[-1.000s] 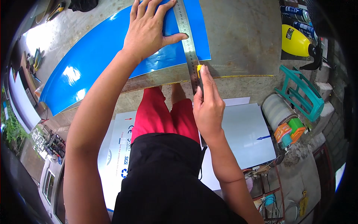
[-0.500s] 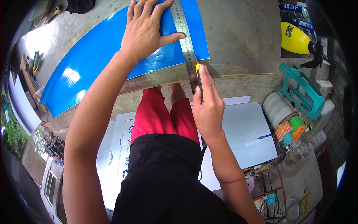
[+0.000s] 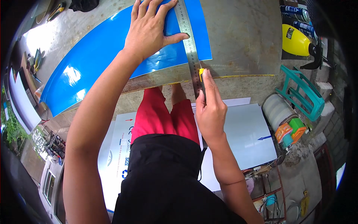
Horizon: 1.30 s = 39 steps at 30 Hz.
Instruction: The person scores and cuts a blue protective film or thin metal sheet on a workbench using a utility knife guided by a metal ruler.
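Observation:
A glossy blue sheet (image 3: 100,52) with a curved far edge lies on the grey metal table (image 3: 242,37). Across its right part runs a long steel ruler (image 3: 188,41), which sticks out past the table's near edge. My left hand (image 3: 149,31) presses on the sheet and the ruler, fingers spread, thumb on the ruler. My right hand (image 3: 212,108) is closed round a yellow and black utility knife (image 3: 202,76), held against the ruler's right side. The blade is at the sheet's near edge, by a narrow blue strip right of the ruler.
On the right are a yellow spray bottle (image 3: 294,40), spray cans (image 3: 294,12) and a green stool (image 3: 302,93). White panels (image 3: 242,134) lie below the table, around my legs. Tools (image 3: 37,59) and a black cloth (image 3: 84,4) are on the left.
The ruler and my left hand have shifted slightly to the right. My right hand with the knife has moved a little right and toward me.

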Each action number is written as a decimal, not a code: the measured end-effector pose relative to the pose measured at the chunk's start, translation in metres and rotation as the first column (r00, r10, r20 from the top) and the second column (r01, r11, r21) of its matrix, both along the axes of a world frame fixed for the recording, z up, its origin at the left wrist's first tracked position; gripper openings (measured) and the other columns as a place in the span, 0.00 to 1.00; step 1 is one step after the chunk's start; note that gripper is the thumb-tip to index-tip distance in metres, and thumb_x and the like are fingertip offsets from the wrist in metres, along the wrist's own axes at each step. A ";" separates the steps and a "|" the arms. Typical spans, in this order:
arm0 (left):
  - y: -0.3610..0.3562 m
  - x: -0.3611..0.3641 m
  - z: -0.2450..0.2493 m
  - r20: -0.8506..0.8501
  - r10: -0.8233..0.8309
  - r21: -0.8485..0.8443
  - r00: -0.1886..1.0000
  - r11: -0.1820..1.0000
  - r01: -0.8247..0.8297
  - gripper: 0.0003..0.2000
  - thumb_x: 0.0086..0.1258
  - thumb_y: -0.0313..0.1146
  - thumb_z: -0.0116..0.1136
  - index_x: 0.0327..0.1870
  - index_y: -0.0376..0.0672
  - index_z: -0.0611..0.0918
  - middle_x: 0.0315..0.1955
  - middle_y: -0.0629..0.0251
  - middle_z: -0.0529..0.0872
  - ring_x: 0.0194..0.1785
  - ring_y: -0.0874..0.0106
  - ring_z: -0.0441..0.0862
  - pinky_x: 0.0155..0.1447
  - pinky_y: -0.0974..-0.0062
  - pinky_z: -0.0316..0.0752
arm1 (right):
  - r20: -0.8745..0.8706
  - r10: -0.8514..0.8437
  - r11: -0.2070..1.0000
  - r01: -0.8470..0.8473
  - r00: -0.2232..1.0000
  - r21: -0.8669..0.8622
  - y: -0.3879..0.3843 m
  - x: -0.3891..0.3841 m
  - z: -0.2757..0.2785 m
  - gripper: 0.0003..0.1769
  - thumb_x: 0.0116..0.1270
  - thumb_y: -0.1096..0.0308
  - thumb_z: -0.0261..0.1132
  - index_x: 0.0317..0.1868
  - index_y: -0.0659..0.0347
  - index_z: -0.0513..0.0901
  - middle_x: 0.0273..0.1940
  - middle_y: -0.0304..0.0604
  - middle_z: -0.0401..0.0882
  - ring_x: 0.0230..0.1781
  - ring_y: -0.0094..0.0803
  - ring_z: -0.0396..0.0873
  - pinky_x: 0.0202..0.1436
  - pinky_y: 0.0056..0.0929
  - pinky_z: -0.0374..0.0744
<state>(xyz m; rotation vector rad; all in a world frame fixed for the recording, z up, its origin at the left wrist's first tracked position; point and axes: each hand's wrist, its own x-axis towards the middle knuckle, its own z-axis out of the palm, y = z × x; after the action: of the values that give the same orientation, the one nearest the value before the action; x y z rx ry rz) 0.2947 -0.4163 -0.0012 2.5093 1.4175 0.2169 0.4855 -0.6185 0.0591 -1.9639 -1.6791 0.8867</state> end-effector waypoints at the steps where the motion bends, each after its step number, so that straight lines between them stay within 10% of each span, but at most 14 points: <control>1: 0.000 0.000 0.000 -0.001 0.001 0.001 1.000 1.000 -0.001 0.54 0.60 0.73 0.72 0.80 0.40 0.71 0.81 0.50 0.67 0.86 0.46 0.59 0.90 0.37 0.45 | 0.001 -0.001 1.000 0.001 1.000 -0.001 -0.001 0.000 0.000 0.35 0.73 0.83 0.64 0.80 0.65 0.73 0.74 0.62 0.80 0.68 0.59 0.84 0.61 0.48 0.90; 13: 0.000 -0.002 -0.002 0.030 0.000 -0.050 1.000 0.999 0.002 0.51 0.68 0.67 0.70 0.82 0.39 0.67 0.83 0.48 0.64 0.87 0.46 0.56 0.90 0.38 0.44 | -0.040 -0.035 0.998 0.037 0.999 0.045 -0.006 0.002 0.007 0.35 0.73 0.85 0.63 0.80 0.67 0.73 0.74 0.62 0.79 0.70 0.60 0.83 0.66 0.47 0.89; 15: -0.002 0.000 -0.012 0.054 0.029 0.083 0.998 0.996 -0.033 0.53 0.57 0.73 0.74 0.83 0.56 0.72 0.83 0.66 0.67 0.87 0.56 0.59 0.91 0.44 0.46 | -0.065 -0.050 0.996 0.055 0.997 0.072 0.006 0.000 0.008 0.35 0.73 0.85 0.63 0.80 0.66 0.72 0.74 0.62 0.80 0.70 0.60 0.83 0.66 0.48 0.88; 39: -0.001 0.001 -0.001 0.101 0.086 -0.107 0.991 0.991 -0.075 0.49 0.58 0.68 0.74 0.80 0.52 0.75 0.84 0.66 0.68 0.87 0.57 0.61 0.90 0.40 0.47 | -0.020 -0.021 0.996 0.022 1.000 0.086 0.165 -0.025 -0.026 0.39 0.76 0.80 0.64 0.85 0.52 0.70 0.57 0.55 0.81 0.49 0.54 0.90 0.49 0.51 0.88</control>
<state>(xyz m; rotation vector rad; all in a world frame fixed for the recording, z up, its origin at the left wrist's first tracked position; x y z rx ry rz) 0.2958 -0.4170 -0.0017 2.3256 1.4509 0.2798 0.4603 -0.4533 0.0332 -1.9074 -1.6544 0.8092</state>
